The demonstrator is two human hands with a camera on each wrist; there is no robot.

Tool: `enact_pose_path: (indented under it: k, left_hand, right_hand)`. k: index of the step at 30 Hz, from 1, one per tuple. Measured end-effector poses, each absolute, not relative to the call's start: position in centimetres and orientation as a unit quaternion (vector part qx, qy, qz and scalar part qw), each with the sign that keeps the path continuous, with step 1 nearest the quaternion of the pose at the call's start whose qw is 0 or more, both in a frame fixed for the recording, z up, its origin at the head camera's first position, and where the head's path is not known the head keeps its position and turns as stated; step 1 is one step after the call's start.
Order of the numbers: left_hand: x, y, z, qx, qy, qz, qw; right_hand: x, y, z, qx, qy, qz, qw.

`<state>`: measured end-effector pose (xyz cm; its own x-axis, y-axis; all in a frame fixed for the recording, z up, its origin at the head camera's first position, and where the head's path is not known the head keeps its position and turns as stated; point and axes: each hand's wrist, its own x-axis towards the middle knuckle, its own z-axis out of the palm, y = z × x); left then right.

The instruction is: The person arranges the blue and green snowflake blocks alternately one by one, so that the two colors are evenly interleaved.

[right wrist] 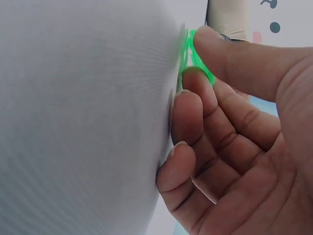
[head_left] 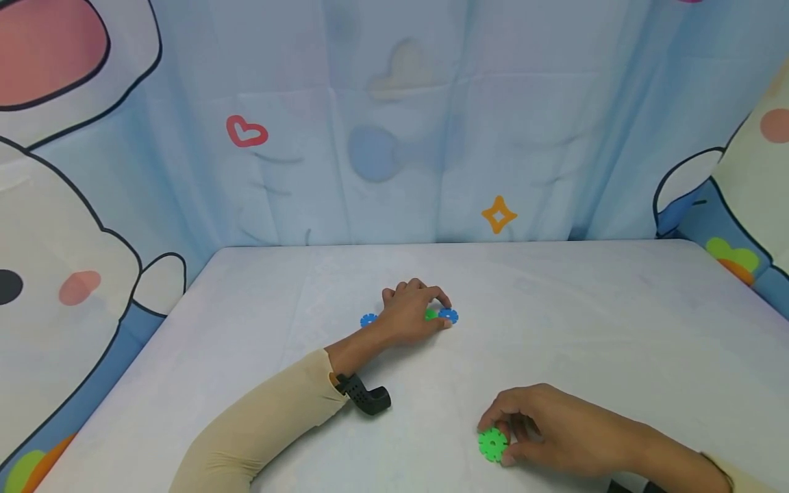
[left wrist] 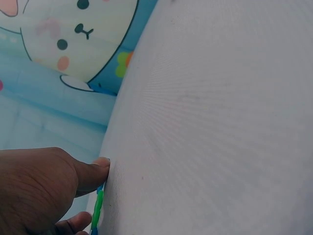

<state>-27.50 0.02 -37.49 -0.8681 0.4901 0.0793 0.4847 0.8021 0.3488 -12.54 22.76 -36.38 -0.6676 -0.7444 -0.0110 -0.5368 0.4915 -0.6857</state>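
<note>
My left hand [head_left: 434, 313] lies on the white table [head_left: 592, 322], fingers curled over a small green toothed disc [head_left: 429, 315]. A blue disc [head_left: 448, 315] sits right against that green one at my fingertips. In the left wrist view the thumb [left wrist: 93, 174] and a finger pinch the green disc [left wrist: 99, 205] edge-on. A second blue disc [head_left: 368, 320] lies just left of this hand. Near the front edge my right hand [head_left: 496, 438] pinches a larger green toothed disc [head_left: 493, 444] against the cloth. In the right wrist view the thumb [right wrist: 230, 54] presses that disc [right wrist: 195, 54].
A cartoon-printed blue curtain [head_left: 394, 137] walls in the table at the back and both sides. A black camera mount [head_left: 368, 397] is strapped to my left wrist. Bare white cloth [head_left: 616, 308] stretches right of the left hand.
</note>
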Motion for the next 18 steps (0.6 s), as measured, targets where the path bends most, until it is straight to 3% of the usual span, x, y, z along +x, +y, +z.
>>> enact_pose_path:
  k: [9,18]
  left_hand:
    - [-27.5,-0.1,-37.3,0.258,0.947,0.19,0.003]
    - [-27.5,0.1,-37.5,0.257,0.948,0.187,0.009]
  right_hand:
    - [-14.6,23.0,-35.7,-0.323,0.879,-0.316,0.151]
    - [-20.2,23.3,-35.2,-0.279,0.913,-0.275,0.113]
